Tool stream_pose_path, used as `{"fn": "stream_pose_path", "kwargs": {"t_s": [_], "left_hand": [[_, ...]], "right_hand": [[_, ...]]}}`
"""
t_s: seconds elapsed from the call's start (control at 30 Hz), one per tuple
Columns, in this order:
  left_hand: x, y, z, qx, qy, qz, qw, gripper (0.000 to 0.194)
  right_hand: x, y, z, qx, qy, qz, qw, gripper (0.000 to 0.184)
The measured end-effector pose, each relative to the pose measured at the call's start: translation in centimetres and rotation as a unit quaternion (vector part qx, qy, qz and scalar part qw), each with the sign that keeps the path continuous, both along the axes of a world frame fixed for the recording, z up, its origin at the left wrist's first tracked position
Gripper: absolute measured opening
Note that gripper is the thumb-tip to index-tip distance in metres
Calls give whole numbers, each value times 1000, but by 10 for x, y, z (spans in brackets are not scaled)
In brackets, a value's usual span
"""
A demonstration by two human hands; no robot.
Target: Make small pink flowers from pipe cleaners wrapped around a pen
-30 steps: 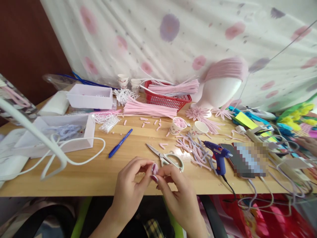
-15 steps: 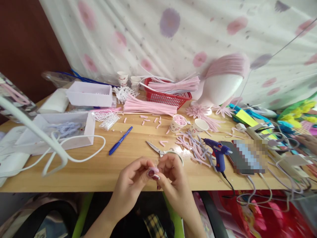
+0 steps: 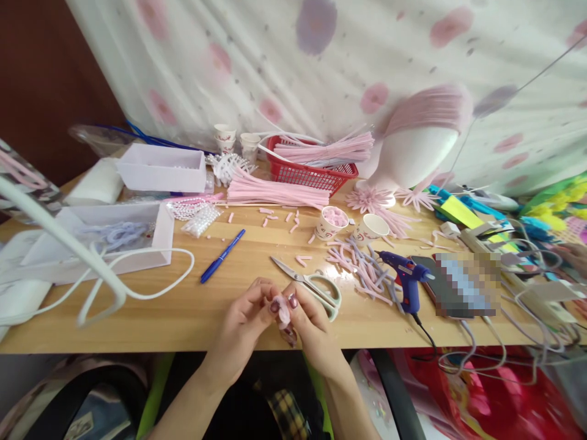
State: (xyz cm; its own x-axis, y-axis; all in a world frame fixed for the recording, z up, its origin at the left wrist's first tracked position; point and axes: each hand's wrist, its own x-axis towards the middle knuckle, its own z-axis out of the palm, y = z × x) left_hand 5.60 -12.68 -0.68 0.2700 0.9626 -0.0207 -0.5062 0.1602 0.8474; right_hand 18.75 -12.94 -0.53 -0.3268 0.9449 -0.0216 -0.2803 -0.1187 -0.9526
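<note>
My left hand (image 3: 243,324) and my right hand (image 3: 308,322) meet at the near edge of the wooden table (image 3: 192,311). Both pinch a small pink fuzzy piece (image 3: 284,313) between thumbs and fingertips. Just beyond my right hand lie white-handled scissors (image 3: 308,285). Short pink and lilac pipe-cleaner pieces (image 3: 362,264) are scattered right of them, next to a blue glue gun (image 3: 406,280).
Two paper cups (image 3: 331,222) stand mid-table; behind them are a red basket (image 3: 312,174) of pink stems and a white head form (image 3: 413,156). A blue pen (image 3: 222,256), white boxes (image 3: 98,235) and a white cable (image 3: 137,287) lie left. Cables and a blurred phone (image 3: 463,284) lie right.
Both hands stayed together on the small pink piece, turning it and drawing slightly toward the table's edge. The view tilted a little, uncovering the scissors' handles.
</note>
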Motion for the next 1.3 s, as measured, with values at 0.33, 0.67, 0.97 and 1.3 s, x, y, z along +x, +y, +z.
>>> {"fn": "stream_pose_path", "kwargs": {"t_s": [0.33,0.67,0.97,1.3], "left_hand": [[-10,0,1,110,172,-28,978,16],[-6,2,-1,25,-94,-124,988,21],[3,7,-18,-181,-247,-3,952,20],[4,2,0,-146,-182,16,972,25]], "right_hand": [[-5,5,-11,-49,147,-63,986,37],[-1,9,-7,88,-59,-169,980,36],[3,3,-7,159,-242,-255,923,33],[-15,-6,10,197,-218,-120,948,24]]}}
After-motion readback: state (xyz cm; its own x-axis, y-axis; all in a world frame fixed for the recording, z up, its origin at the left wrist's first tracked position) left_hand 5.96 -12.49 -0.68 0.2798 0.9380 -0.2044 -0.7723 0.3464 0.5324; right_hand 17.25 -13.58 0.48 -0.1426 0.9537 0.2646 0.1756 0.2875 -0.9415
